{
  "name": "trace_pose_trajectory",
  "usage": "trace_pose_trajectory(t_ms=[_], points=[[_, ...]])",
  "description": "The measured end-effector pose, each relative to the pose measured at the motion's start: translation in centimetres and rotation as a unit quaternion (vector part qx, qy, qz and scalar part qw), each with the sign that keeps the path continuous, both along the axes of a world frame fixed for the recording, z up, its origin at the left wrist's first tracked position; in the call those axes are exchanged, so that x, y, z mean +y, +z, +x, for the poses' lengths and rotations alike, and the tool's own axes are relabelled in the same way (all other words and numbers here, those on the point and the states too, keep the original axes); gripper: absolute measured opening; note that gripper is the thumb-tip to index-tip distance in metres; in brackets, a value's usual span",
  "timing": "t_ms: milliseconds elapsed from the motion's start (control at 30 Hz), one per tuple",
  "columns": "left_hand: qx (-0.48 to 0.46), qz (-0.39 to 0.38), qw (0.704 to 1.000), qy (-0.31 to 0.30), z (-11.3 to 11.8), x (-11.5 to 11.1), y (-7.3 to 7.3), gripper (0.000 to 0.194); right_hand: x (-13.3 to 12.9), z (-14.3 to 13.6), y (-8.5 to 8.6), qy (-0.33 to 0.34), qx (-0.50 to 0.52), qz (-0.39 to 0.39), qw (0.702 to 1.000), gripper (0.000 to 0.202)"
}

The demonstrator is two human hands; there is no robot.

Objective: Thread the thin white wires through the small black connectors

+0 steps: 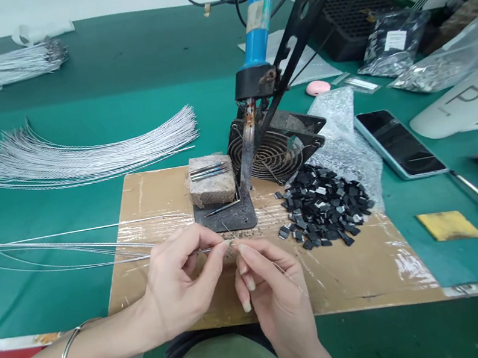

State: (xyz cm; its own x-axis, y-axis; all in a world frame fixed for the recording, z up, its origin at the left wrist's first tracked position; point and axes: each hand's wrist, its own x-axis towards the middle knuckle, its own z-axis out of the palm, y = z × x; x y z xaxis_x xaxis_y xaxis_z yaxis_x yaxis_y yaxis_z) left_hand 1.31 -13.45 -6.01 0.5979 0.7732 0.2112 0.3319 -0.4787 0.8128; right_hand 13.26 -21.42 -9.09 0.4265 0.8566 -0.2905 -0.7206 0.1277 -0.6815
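My left hand [186,273] is closed, thumb against index finger, around several thin wires [108,249] that trail off to the left. Just right of it, my right hand [275,283] pinches at the wire ends, its fingertips nearly touching the left ones. A fine strand of solder wire or thin wire [282,269] runs down across the right hand; its exact kind is unclear. Both hands are above a taped cardboard sheet [348,283]. Beyond them a blue-handled soldering iron [259,23] points downward in a black holder, tip near a dark pad [236,219].
A wrapped block [213,186] with short metal pieces stands behind the hands, beside a fan [279,148]. Small black parts [326,204] are heaped to the right. White wires [91,148] lie at the back left. A phone [400,143] and a yellow sponge [449,225] lie at right.
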Motion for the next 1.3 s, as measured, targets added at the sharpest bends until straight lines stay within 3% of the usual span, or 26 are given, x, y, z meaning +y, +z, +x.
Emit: trace_pose_trajectory(t_ms=[500, 633, 833, 933, 1000, 1133, 1300], points=[[-0.019, 0.01, 1.0, 0.012, 0.1, -0.2, 0.0, 0.012, -0.1, -1.2, 0.0, -0.022, 0.029, -0.02, 0.999, 0.013], [-0.003, 0.033, 0.999, 0.012, 0.2, 0.0, 0.5, 0.013, -0.5, -0.3, 0.0, -0.017, 0.01, -0.008, 1.0, 0.027], [0.046, 0.239, 0.97, -0.003, -1.3, -0.1, 4.0, 0.015, -2.7, 5.1, -1.0, -0.161, -0.138, -0.008, 0.977, 0.046], [0.093, 0.268, 0.958, 0.033, -1.9, 0.5, 4.9, 0.008, -3.6, 7.4, -1.6, -0.22, -0.179, -0.024, 0.959, 0.049], [0.109, 0.213, 0.97, 0.042, -2.1, 1.7, 4.5, 0.009, -3.9, 8.0, -1.9, -0.22, -0.184, -0.035, 0.957, 0.05], [0.129, 0.065, 0.988, 0.055, -2.3, 4.6, 2.2, 0.018, -3.9, 7.7, -2.1, -0.194, -0.192, -0.03, 0.962, 0.053], [0.204, 0.114, 0.972, 0.035, -3.0, 5.8, 0.5, 0.021, -4.0, 7.5, -2.0, -0.182, -0.196, -0.022, 0.963, 0.052]])
